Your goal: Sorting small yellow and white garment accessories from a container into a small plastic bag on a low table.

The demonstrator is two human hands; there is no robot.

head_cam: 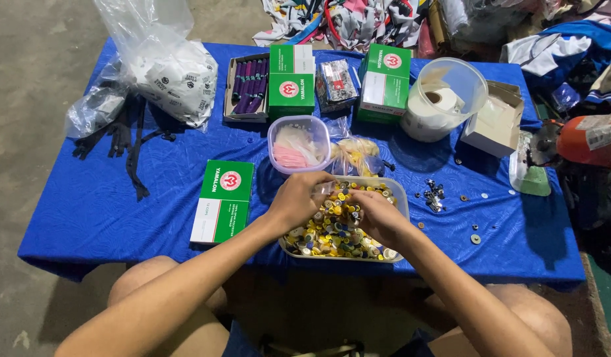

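The person sits at a low counter (pixel 87 218) covered with a blue cloth, and both hands are over one clear plastic tray (pixel 399 198) that is full of small buttons (pixel 332 231), mostly yellow, with some green, blue and white ones; they are too many to count. The tray stands at the near edge of the counter, in the middle, just in front of the person's two knees. The left hand (pixel 296 198) is above the far left part of the tray, its fingers bent together around a small clear piece that I cannot identify. The right hand (pixel 378 217) lies on the buttons at the right side of the tray, fingers curled down into the pile; whether they pinch a button I cannot tell. The two hands are very near, almost touching. There are four green and white boxes: one box (pixel 223 200) lies flat just left of the tray, and three stand in the far row. Between two of these there is one open box of purple sticks (pixel 247 88). Behind the tray stands one clear tub with pink things (pixel 297 144), and beside it one small bag with yellow pieces (pixel 356 155). At the far right there is one round clear container with a white roll (pixel 443 99) and one open cardboard box (pixel 496 119). At the far left lies one big plastic bag of white items (pixel 176 76) and some black straps (pixel 130 142). A few metal pieces (pixel 434 195) lie scattered right of the tray.
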